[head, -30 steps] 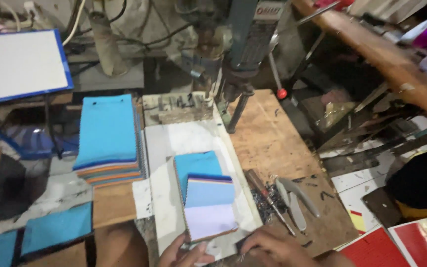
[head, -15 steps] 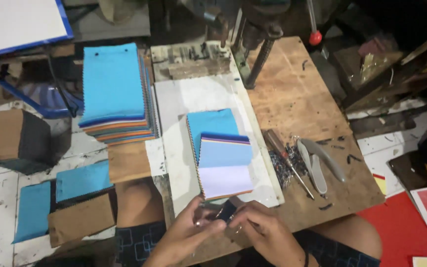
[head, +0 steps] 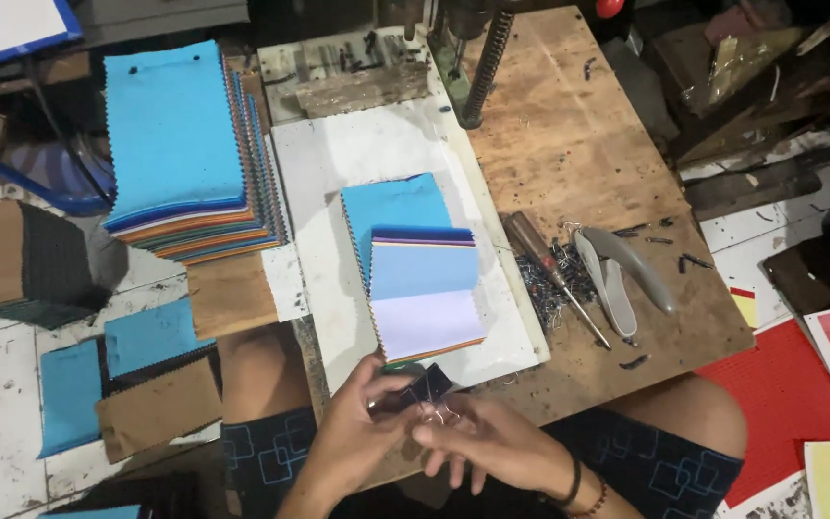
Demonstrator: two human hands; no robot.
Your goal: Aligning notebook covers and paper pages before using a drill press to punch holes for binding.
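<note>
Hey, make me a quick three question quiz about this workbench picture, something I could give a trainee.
1. True or false: both hands touch the small black clip.
2. What lies right of the screwdriver: A) grey stapler-like tool, B) hammer, C) scissors?
3. What colour is the top sheet of the tall swatch stack at the left?

Key:
1. True: left hand and right hand meet on it.
2. A, the grey tool.
3. Light blue.
</note>
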